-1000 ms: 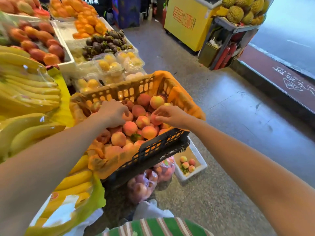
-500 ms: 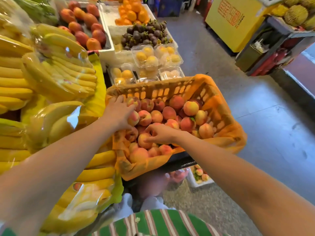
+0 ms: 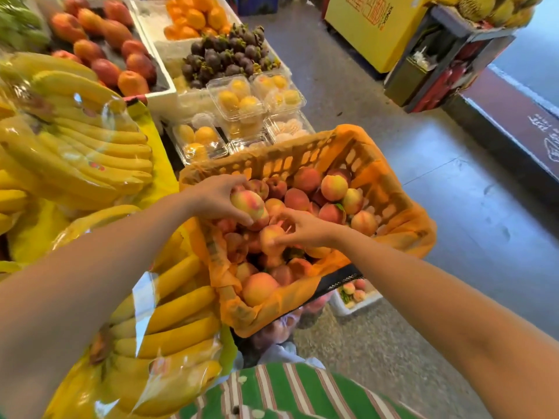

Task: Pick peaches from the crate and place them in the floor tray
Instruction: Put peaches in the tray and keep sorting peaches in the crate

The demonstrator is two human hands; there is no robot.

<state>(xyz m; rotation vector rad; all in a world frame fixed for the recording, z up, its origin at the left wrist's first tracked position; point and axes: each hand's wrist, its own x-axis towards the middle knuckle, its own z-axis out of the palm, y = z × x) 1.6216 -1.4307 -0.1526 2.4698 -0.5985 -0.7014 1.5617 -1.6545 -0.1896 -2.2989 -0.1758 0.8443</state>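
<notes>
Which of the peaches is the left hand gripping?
The big yellow-pink peach at the crate's left side; the right hand grips a smaller pinker peach nearer the middle.

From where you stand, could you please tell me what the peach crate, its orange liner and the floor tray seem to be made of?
Peach crate: likely rigid moulded plastic, dark, with slotted lattice walls. Orange liner: probably thin plastic film, crinkled and translucent over the rim. Floor tray: white, matte, possibly foam; mostly hidden, so uncertain.

Black crate (image 3: 287, 164) with orange liner sits centre, heaped with pink-yellow peaches (image 3: 334, 187); white floor tray (image 3: 363, 303) near-right below it holds a few more, mostly hidden.
</notes>
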